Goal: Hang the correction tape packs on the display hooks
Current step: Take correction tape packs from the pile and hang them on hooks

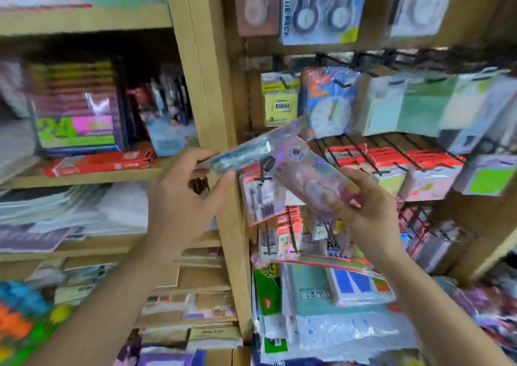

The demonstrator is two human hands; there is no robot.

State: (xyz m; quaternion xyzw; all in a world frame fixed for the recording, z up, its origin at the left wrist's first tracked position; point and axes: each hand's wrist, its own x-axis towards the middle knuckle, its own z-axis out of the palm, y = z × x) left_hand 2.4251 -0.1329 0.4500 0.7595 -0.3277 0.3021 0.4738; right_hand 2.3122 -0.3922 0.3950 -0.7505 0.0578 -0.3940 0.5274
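The left hand [184,192] grips a blue pack [240,153] by its near end, thumb on top and fingers curled below. The right hand [366,209] pinches a pink pack [305,178] at its lower corner. Both packs are in the air in front of the display, tilted, and their far ends meet or overlap in the middle. I think they are held by the bottom so that the top ends, where a hanging hole normally is, are free to go to the hooks [361,153]. The black wire hooks stand out from the back wall just behind the packs, to the right of the wooden post [212,85], so the way is short.

The whole picture is blurred. I cannot see any hanging hole, and I cannot tell if the two packs touch or only overlap in the view. The printing on them cannot be read. The hooks behind carry rows of red packs [391,158], and one hanging pack [261,197] is partly covered by the pink one, so I cannot tell which hook is free. The lower shelves are cut off by the arms.
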